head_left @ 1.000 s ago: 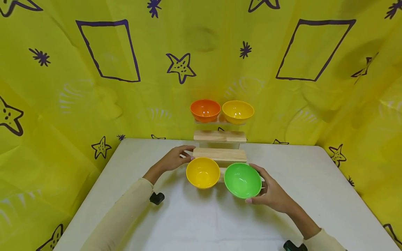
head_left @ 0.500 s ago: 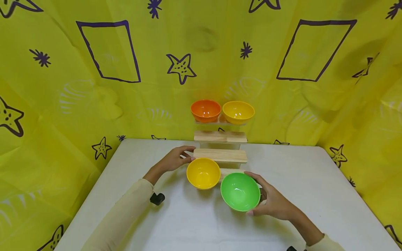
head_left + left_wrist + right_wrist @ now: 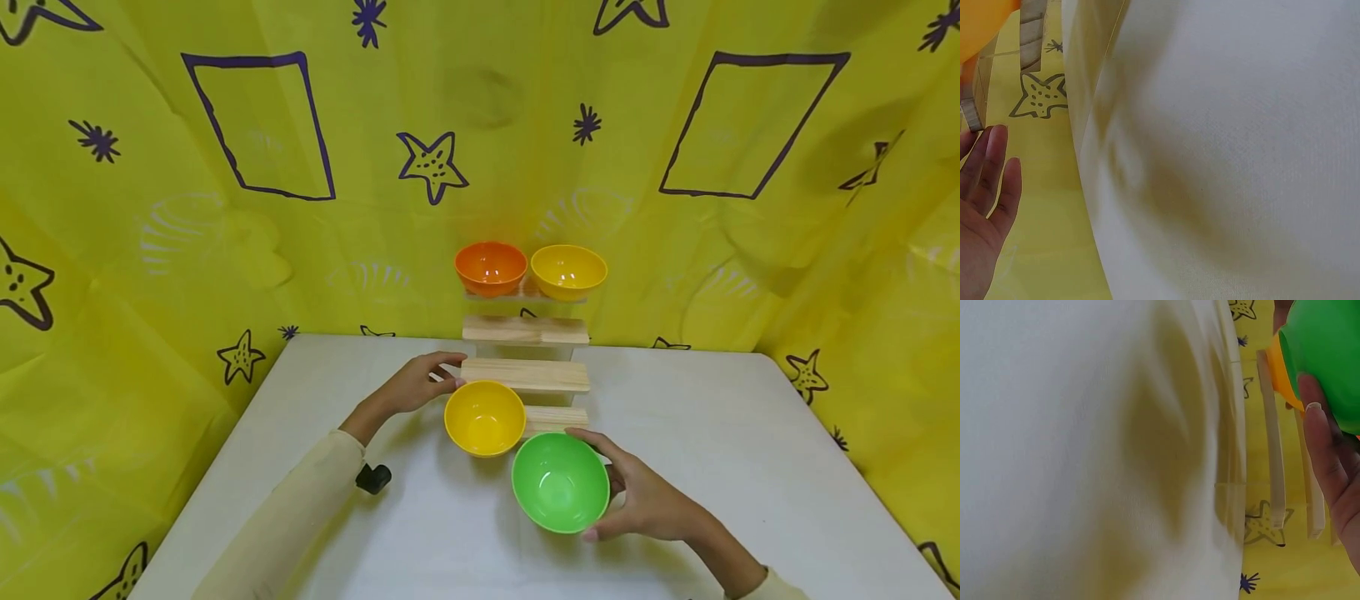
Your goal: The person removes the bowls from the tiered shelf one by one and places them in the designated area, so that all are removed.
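My right hand (image 3: 645,500) grips a green bowl (image 3: 561,483) by its right side, thumb at the near rim and fingers at the far side. The bowl is held in front of a stepped wooden rack (image 3: 525,375), its inside tipped toward the head camera. My left hand (image 3: 416,383) holds the left end of a middle slat, and its fingers (image 3: 997,144) show at the slat's end in the left wrist view. Close to that hand, a yellow bowl (image 3: 485,419) sits on the lowest step's left side. The right wrist view shows the green bowl's outside (image 3: 1329,356).
On the top step stand an orange bowl (image 3: 491,269) and another yellow bowl (image 3: 568,272), side by side. A white table (image 3: 360,542) lies under the rack. Yellow patterned sheeting (image 3: 360,250) hangs behind and at both sides.
My right hand has drawn the green bowl off the lowest step's right side, toward me and slightly left. My left hand and the other bowls have stayed in place.
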Motion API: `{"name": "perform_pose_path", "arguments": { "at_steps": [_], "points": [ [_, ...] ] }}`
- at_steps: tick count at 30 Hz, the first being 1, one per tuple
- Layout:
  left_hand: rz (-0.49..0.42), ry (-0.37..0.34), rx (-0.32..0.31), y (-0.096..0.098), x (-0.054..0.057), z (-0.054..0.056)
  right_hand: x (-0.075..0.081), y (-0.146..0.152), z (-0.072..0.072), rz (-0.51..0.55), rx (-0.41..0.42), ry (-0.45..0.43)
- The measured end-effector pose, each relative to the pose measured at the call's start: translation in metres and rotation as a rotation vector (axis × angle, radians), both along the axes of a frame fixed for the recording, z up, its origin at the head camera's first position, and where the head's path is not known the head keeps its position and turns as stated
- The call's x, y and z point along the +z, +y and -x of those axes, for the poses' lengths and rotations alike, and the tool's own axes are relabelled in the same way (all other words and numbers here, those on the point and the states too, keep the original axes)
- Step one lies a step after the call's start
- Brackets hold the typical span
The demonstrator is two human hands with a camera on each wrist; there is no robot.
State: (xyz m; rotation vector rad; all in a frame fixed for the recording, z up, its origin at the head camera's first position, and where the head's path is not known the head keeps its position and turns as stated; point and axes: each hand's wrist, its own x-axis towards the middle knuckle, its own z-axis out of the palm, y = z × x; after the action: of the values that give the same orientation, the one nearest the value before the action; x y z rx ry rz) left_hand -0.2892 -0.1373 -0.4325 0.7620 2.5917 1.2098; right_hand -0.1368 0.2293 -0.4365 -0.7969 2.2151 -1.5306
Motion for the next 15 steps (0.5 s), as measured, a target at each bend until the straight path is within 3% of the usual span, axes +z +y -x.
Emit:
{"name": "perform_pose_path", "arguments": {
  "at_steps": [15],
  "points": [
    [0.012,0.001,0.005,0.001,0.001,-0.002,-0.006,-0.014,-0.008,0.047,0.115,-0.003]
  ]
}}
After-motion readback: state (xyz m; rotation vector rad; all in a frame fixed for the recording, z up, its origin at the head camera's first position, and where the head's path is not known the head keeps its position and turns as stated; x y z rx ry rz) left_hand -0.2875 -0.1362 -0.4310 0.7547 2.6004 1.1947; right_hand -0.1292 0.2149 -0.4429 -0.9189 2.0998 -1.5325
